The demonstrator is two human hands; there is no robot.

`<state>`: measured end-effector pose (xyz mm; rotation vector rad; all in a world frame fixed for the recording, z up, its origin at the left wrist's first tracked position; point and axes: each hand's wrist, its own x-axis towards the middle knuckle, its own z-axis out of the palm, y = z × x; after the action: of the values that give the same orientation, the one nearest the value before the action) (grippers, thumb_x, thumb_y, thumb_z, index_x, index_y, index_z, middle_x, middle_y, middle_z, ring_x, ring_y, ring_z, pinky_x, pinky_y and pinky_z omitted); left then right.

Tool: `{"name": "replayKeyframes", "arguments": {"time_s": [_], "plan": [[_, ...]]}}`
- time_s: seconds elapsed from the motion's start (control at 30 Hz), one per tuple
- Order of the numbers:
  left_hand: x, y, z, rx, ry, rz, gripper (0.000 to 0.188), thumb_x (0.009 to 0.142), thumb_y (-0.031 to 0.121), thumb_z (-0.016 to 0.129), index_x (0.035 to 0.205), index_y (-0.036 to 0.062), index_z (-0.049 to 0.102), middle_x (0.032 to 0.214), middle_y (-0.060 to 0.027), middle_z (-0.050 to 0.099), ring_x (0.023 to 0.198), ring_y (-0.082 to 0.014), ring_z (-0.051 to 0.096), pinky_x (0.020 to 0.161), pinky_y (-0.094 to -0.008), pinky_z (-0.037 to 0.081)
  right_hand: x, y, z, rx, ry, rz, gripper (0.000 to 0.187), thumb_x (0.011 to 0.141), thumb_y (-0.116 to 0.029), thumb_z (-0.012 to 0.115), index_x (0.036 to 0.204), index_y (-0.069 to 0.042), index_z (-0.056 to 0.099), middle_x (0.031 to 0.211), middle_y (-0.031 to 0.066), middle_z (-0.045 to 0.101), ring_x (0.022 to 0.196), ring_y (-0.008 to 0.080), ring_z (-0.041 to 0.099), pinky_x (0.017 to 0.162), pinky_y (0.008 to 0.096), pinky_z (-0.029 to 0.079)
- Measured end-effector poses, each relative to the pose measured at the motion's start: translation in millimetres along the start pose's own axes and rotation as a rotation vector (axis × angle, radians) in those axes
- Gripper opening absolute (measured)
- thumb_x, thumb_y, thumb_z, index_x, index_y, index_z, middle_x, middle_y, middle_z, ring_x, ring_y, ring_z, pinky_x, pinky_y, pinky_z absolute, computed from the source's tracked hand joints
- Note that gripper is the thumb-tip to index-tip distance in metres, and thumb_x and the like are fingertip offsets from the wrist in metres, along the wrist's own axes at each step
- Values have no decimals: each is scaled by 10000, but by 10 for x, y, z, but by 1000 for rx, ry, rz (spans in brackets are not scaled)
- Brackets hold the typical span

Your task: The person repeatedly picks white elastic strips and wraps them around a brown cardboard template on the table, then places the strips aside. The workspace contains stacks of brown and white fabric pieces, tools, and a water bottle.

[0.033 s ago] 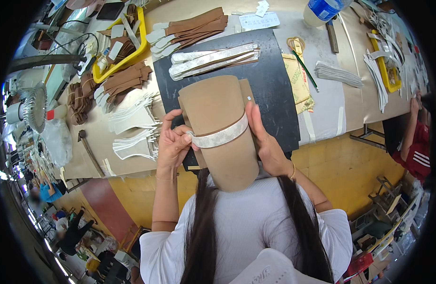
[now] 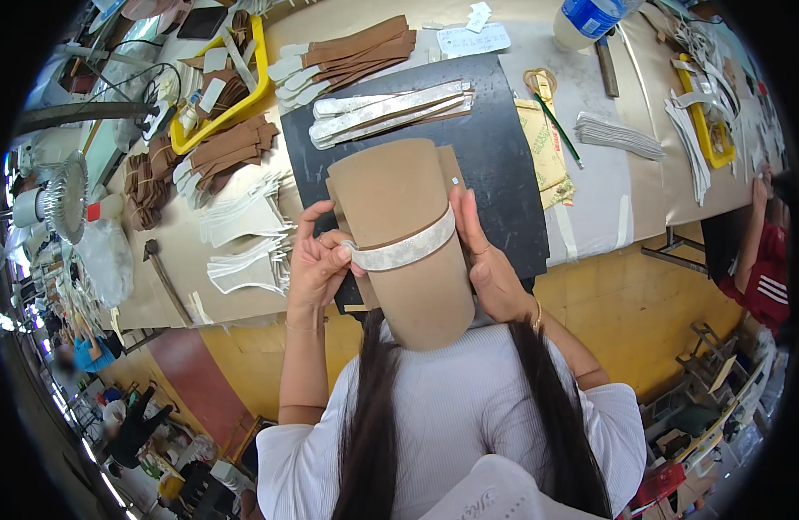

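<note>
A pale, mottled strip (image 2: 405, 249) is lying crosswise over a brown curved form (image 2: 395, 186), bridging the gap between the two hands; its left end is sitting in the left hand's fingers and its right end is reaching the form's edge, beside the right hand. The form is standing out above a black mat (image 2: 512, 165), hiding part of it, and its lower end is overlapping the person's white shirt (image 2: 451, 390); whether the two are touching cannot be told. Beyond the form, a group of pale-faced strips (image 2: 391, 113) is resting on the mat. To the left, white curved pieces (image 2: 243, 212) and a hammer (image 2: 161, 276) are lying on the worktable (image 2: 148, 299); to the right, a green pencil (image 2: 555, 126) and a stack of white strips (image 2: 620, 137) are lying well apart from the hands. The left hand (image 2: 317, 264) is pinching the strip's end between thumb and forefinger, the forefinger bending. The right hand (image 2: 499, 277) is extending its fingers along the form's right side, with the thumb standing apart from them.
</note>
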<state>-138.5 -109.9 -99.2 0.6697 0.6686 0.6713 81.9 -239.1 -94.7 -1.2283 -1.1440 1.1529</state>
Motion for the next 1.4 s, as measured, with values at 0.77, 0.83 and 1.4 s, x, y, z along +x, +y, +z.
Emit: {"name": "replayKeyframes", "arguments": {"time_s": [0.77,0.83,1.4], "plan": [[590,568,-140,183,-40,205,309,829,29,653,1106,-51,541,838,-134,645,665,-190,623,627,-276,523,647,-658,-714,910,145,43,672,971,-541,181,1457,-78,141,1304,327,433,1164,353,526,978,427,441],[847,750,-94,282,-67,173,265,845,28,630,1085,-54,555,849,-134,651,693,-178,643,650,-261,533,867,-628,-771,876,195,31,650,981,-521,183,1437,-57,188,1296,318,443,1146,346,538,975,422,446],[1354,927,-301,869,237,231,302,833,156,694,1074,-7,615,766,12,544,526,-38,471,426,-177,377,190,219,-2092,-1148,685,-188,182,769,-66,675,950,-57,654,909,86,587,879,250,562,758,338,461]]}}
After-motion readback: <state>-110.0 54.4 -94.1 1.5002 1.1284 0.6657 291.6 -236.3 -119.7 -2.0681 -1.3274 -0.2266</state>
